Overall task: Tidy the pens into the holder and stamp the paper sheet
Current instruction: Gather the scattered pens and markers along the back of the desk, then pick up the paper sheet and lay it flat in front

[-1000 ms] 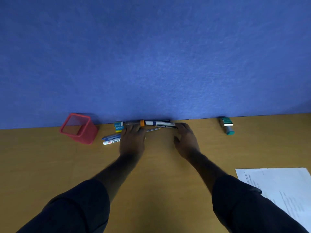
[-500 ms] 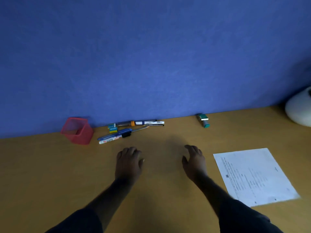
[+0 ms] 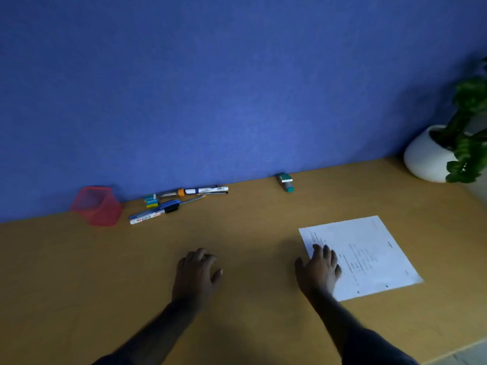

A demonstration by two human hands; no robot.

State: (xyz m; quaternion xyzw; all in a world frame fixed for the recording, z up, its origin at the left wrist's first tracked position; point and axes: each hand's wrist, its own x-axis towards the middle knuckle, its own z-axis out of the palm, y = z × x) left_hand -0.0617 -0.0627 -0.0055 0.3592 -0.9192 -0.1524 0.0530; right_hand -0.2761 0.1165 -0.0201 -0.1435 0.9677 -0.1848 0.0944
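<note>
Resting right hand [image 3: 319, 270], empty and spread, on printed sheet [image 3: 361, 256] lower right; risking skewing it. Left hand [image 3: 196, 272] open, holding nothing; pens [image 3: 181, 200] lying outside red mesh holder [image 3: 96, 206].

One head-worn view only, looking forward and down from the near edge of the bench [image 3: 237, 246] toward the blue wall [image 3: 237, 88] at the far side. It sits close above both forearms, tilted, the far bench edge rising to the right.
</note>
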